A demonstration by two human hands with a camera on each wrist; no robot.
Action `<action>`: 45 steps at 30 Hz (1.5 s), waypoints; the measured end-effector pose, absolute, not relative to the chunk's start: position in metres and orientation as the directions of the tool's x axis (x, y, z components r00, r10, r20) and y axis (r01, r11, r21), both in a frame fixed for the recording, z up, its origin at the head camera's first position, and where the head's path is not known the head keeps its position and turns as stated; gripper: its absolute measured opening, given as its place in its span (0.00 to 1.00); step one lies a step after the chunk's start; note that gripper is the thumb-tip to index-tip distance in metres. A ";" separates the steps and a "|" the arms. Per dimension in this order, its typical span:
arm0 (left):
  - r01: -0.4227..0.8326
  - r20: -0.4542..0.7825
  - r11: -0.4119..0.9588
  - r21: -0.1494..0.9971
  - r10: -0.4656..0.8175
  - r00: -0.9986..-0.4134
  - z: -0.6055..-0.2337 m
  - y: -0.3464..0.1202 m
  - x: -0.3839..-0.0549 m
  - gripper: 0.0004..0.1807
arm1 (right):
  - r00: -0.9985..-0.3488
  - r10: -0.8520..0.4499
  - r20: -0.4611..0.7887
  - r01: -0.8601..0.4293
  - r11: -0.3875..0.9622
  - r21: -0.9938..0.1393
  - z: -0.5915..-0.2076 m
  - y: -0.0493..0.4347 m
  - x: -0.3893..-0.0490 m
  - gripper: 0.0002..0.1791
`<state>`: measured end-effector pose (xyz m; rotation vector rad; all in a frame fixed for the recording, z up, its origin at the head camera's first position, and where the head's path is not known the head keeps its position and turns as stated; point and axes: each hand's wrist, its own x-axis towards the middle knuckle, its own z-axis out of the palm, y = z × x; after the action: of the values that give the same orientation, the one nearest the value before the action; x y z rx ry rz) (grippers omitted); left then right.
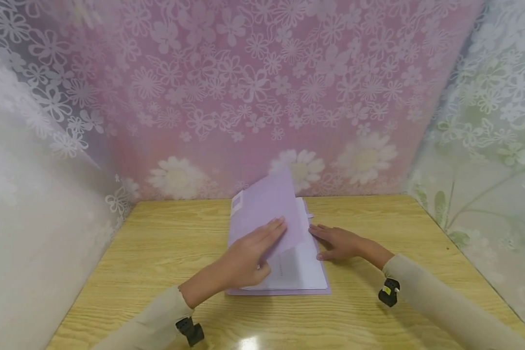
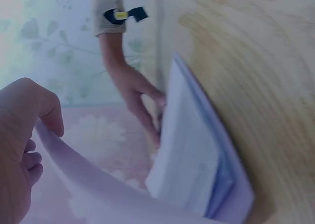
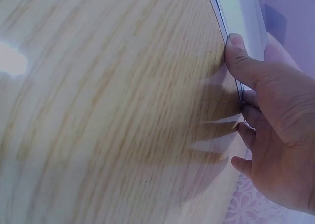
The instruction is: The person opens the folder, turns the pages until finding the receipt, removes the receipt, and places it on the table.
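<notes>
A light purple folder (image 1: 262,204) lies on the table with its front cover partly lifted. White papers (image 1: 312,274) show inside it. My left hand (image 1: 247,257) lies over the raised cover in the head view; in the left wrist view its thumb and fingers pinch the edge of the cover (image 2: 93,177). At the folder's right side, my right hand (image 1: 341,243) rests with its fingers extended. The right wrist view shows the right thumb (image 3: 236,49) touching the edge of the folder and papers, with the other fingers along the same edge.
The wood-grain table (image 1: 166,243) runs back to a pink flowered backdrop (image 1: 253,97). Pale patterned sheets stand on the left (image 1: 39,194) and right (image 1: 494,160). A small tab (image 1: 310,215) sticks out at the folder's right edge. A label (image 1: 236,202) marks its upper left.
</notes>
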<state>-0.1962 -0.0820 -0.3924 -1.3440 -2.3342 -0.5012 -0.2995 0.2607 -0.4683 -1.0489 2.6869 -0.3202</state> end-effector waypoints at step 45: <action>0.332 -0.153 0.888 0.317 0.394 -0.906 -0.387 -0.308 -0.211 0.50 | -0.715 -0.687 -0.132 -0.638 0.718 -0.280 -0.469 0.261 -0.300 0.49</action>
<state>-0.2110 -0.3077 -0.3868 -0.6342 -3.2603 -0.4843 -0.3001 0.2609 -0.4689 -1.0555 2.6970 -0.3165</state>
